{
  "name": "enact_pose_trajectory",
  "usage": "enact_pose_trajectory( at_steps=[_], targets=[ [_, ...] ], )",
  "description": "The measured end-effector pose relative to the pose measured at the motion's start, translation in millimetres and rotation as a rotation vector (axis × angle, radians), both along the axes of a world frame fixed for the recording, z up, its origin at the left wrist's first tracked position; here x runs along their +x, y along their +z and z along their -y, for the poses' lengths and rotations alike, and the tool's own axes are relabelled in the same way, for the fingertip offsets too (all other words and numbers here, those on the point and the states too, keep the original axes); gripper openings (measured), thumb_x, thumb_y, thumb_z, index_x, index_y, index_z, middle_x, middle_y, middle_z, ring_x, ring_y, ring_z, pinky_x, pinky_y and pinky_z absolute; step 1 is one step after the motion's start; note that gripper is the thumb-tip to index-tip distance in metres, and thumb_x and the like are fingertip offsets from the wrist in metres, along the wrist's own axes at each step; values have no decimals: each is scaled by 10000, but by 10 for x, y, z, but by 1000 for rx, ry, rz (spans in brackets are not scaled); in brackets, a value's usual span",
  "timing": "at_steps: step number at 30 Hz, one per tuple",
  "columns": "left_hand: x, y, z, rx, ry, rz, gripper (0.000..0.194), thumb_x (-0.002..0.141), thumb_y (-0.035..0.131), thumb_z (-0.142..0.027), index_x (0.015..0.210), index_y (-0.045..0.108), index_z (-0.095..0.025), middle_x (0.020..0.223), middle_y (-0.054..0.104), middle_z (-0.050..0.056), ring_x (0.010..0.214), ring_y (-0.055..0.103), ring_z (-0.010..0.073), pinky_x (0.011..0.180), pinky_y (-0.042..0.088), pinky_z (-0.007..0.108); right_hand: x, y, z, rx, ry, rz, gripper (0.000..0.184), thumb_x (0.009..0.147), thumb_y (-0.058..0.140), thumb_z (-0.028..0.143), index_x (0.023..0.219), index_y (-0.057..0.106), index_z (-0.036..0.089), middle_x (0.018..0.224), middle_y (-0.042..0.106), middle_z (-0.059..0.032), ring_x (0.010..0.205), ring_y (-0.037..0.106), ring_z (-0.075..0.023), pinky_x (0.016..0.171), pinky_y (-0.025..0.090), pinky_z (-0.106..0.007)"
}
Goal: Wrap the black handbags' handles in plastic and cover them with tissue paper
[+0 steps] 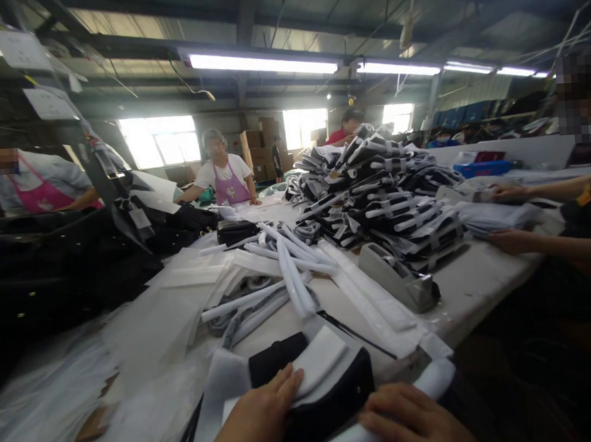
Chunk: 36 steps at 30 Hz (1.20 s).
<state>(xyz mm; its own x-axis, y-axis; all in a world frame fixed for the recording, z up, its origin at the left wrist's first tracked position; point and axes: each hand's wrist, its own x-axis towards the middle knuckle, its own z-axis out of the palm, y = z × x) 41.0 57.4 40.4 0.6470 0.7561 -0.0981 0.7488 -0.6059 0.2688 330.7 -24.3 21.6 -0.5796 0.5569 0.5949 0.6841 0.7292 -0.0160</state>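
Observation:
A small black handbag [331,402] lies at the near edge of the table, with folded white foam sheet [321,359] over its top. My left hand [264,409] holds the bag from the left, fingers together and pressed down beside the foam sheet; its thumb is hidden. At the bag's lower right, my right hand [412,417] curls its fingers over a white padded tube [438,376] that runs along the near side of the bag. A thin black strap [357,334] trails behind the bag.
Several white tubes [294,281] and paper sheets [174,288] cover the table ahead. A grey tape dispenser [396,278] stands right of them, before a high pile of wrapped bags [399,194]. Black bags [53,269] fill the left. A co-worker's hands [514,241] handle wrapping at the right.

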Motion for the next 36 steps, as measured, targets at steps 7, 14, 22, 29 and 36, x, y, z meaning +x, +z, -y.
enact_pose_trajectory(
  at_steps=[7,14,22,29,36],
  targets=[
    [62,74,53,-94,35,-88,664,810,514,-31,1457,427,-149,1508,420,132,1330,503,202,1080,424,273,-871,-549,-251,315,-141,-307,335,1055,404,283,937,718,279,789,714,16,735,622,-151,728,491,-291],
    [-95,-425,134,495,-147,-74,771,709,681,-106,1438,430,-82,1451,503,182,1268,574,206,985,489,211,-1028,-647,-279,255,-89,-434,363,1063,380,303,909,695,211,751,715,-1,598,618,-136,547,437,-275],
    [-97,-754,177,1058,-223,-196,547,857,378,17,1351,547,-144,1334,650,103,1202,634,192,935,557,245,-319,-188,-320,164,81,-32,304,1001,542,173,1296,611,170,1247,713,-32,1207,622,-178,1202,303,-368],
    [-35,-881,261,981,-77,-129,543,981,343,-109,1453,425,-366,1350,647,39,1240,607,168,995,506,276,-118,-709,-484,144,-13,65,402,1044,396,150,1420,519,219,1374,623,7,1329,523,-144,1227,262,-366],
    [396,-932,213,997,-12,176,416,1021,302,-267,974,708,-191,1162,749,45,1107,677,181,1256,39,441,-158,-807,-433,186,-44,26,393,1051,383,171,1414,526,221,1400,590,33,1342,506,-143,1246,138,-383]
  ],
)
